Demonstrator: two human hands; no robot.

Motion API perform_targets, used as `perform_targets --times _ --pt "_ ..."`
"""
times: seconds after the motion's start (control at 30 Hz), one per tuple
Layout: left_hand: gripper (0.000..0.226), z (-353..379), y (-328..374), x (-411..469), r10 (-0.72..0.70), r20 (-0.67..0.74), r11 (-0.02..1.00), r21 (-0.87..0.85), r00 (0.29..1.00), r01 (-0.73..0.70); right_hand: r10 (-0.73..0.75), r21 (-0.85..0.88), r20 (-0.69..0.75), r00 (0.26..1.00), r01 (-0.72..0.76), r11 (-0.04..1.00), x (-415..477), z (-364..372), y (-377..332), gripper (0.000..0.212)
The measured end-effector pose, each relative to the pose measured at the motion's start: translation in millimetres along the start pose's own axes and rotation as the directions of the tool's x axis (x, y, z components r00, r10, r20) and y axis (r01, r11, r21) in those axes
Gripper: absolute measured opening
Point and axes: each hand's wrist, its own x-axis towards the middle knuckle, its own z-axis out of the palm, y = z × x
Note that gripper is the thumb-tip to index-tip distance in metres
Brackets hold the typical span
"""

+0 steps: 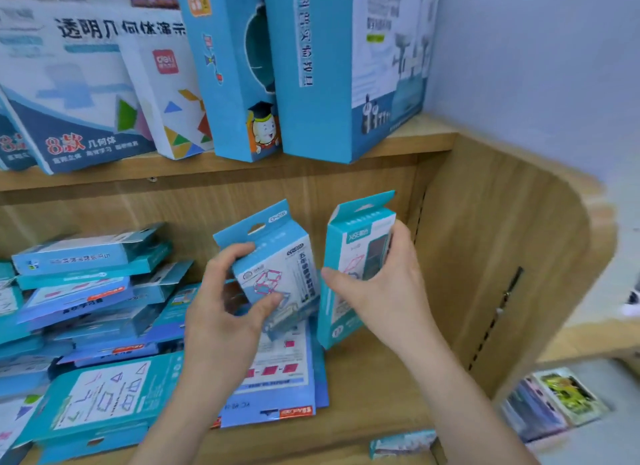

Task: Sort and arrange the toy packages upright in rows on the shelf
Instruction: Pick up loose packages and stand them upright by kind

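Standing close by, what shows from over the person's shoulder:

Left hand: the left hand (pixel 228 302) is closed around a small blue toy package (pixel 277 270), thumb on its front, fingers over its top left corner; the box is tilted, hang tab leaning up and to the left.

Right hand: the right hand (pixel 377 284) clasps a teal toy package (pixel 349 270) from its right side, fingers wrapped over the far edge, thumb across the front; this box stands nearly upright, its lower end at or just above the shelf board, I cannot tell which.

Between the hands: the two held boxes sit just beside each other, edges close, whether touching I cannot tell.

Left of the hands: a loose heap of flat blue packages (pixel 86 291) lies on its sides, stacked crookedly.

Under the left forearm: a large flat package (pixel 277 371) with pink squares lies face up, and beside it another flat package (pixel 104 395) printed with line shapes.

Surface: the lower shelf board (pixel 374 395) is pale wood, bare below and right of the right hand.

Above the hands: the upper shelf (pixel 207 173) carries tall boxes (pixel 311 69) standing upright or leaning, blue and white.

Right of the hands: a wooden side panel (pixel 502 256) with a rounded top corner closes the shelf; beyond it is a pale wall (pixel 536 49).

Lower right: a few colourful packs (pixel 554 402) lie on a lower surface, blurred.
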Motion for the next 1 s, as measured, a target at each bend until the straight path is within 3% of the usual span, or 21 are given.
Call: perform_targets --times 0.17,0.37,0.63,0.87,1.0 --pt "0.072 -6.6 -26.5 33.4 -0.003 -0.045 1.0 0.026 0.999 0.004 -0.011 -0.103 -0.149 0.989 -0.005 0.995 49.6 -14.4 18.8 0.088" --pt "0.068 0.0 -59.3 55.3 -0.101 0.074 0.995 0.028 0.992 0.099 0.075 -0.129 -0.221 0.972 -0.106 0.986 79.7 21.4 49.7 0.091" --pt "0.059 43.0 -55.6 72.3 -0.022 0.143 0.995 -0.095 0.989 0.036 0.125 -0.264 -0.326 0.937 -0.217 0.94 106.3 35.9 86.1 0.106" --pt "0.06 91.8 -58.1 86.1 0.025 0.209 0.996 -0.084 0.978 -0.008 0.168 -0.265 -0.367 0.915 -0.276 0.924 102.5 45.5 117.0 0.103" --pt "0.059 111.4 -58.9 85.2 0.064 0.207 0.998 -0.008 0.976 -0.063 0.108 -0.307 -0.364 0.925 -0.229 0.924 84.0 44.7 111.1 0.092"
